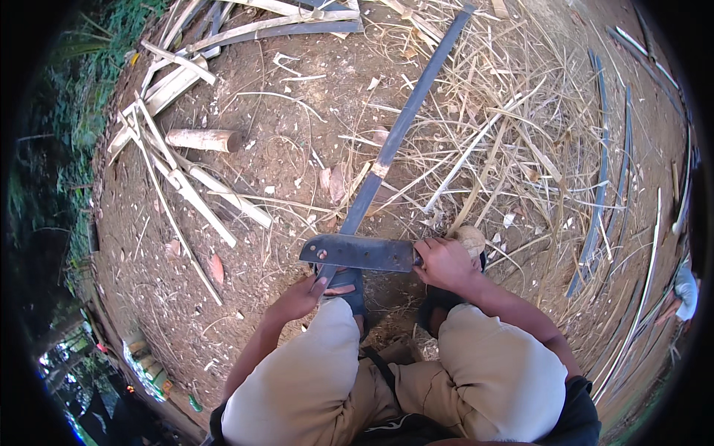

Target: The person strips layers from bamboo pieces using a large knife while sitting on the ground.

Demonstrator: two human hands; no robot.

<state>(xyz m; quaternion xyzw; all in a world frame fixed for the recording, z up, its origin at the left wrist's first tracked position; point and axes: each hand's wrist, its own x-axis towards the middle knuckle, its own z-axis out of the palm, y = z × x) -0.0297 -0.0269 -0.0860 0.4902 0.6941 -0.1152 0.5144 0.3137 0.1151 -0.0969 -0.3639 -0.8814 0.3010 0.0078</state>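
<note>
My right hand (pixel 450 264) is wrapped round the handle of a broad machete (pixel 364 253). Its dark blade, with small holes toward the tip, points left and lies level across a long dark bamboo strip (pixel 405 123). The near end of that strip is pinched in my left hand (pixel 301 296), just below the blade tip. From there the strip slants away up and to the right, with a pale band partway along. A pale rounded wooden piece (pixel 470 239) shows beside my right hand; whether it belongs to the handle I cannot tell.
Thin pale shavings (pixel 513 141) lie heaped at the far right. Split bamboo pieces (pixel 197 193) and a short log (pixel 204 140) are on the left. More dark strips (pixel 601 171) rest on the right. Another person's hand (pixel 669 308) shows at the right edge.
</note>
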